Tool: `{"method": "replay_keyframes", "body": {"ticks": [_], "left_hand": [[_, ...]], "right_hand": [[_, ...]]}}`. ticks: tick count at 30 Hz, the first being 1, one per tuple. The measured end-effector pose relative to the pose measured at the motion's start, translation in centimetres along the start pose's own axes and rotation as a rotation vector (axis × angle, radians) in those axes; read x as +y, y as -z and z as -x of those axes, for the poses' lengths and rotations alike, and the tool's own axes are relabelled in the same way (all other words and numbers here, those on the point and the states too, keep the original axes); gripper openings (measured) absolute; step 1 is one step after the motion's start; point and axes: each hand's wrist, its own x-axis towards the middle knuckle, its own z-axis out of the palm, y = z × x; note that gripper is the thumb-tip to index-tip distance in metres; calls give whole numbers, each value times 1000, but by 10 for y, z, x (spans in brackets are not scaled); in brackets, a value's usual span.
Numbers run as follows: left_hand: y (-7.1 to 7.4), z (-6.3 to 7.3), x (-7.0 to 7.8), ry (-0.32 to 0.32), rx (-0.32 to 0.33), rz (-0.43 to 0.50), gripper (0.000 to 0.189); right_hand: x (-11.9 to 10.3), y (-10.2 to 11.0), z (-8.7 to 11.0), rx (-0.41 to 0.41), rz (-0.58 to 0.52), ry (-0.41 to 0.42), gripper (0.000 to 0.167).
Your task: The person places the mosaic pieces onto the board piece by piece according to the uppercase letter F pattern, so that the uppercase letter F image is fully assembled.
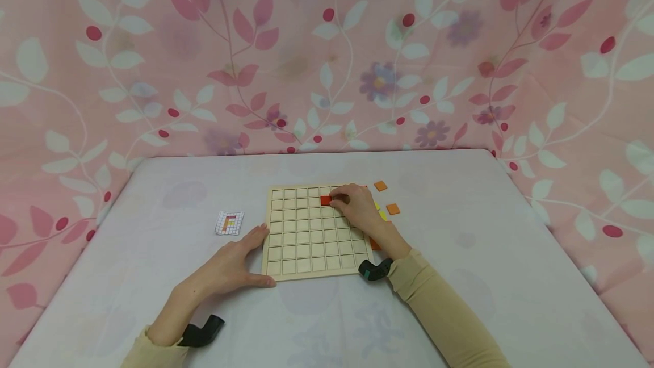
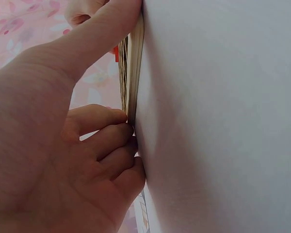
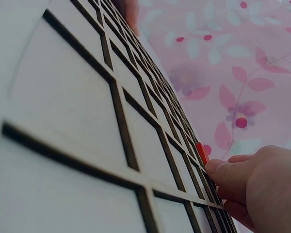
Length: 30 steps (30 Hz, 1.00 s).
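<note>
Tile (image 1: 325,200), red, sits near the board's (image 1: 304,237) far edge, pinched by my right hand (image 1: 356,207); I spread my left hand (image 1: 230,264) against the board's left edge.

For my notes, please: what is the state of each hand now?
Left hand: open, touching the grid board.
Right hand: closed, pinching a red tile.

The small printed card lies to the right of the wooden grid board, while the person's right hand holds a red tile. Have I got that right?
Not quite: the small printed card lies to the left of the wooden grid board, as the head view shows. The right hand does hold a red tile.
</note>
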Motion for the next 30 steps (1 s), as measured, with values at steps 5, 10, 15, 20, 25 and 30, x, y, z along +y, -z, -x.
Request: {"method": "replay_keyframes", "body": {"ticks": [5,10,15,20,25,30], "left_hand": [[0,0,-1,-2,0,-3,119],[-1,-1,-2,-3,0,-5,119],[0,-1,-2,-4,-1,-4,120],[0,0,-2,2,-3,-2,119],[0,1,-2,6,-5,-1,119],[0,1,-1,1,-10,-1,119]], "right_hand": [[0,1,0,2,-8,7,18],[1,0,0,12,-19,34,16],[0,0,0,15,-15,30,16],[-1,2,-2,-8,-17,1,17],[0,17,-6,30,-105,-55,19],[8,43,-10,95,-123,-87,19]]}}
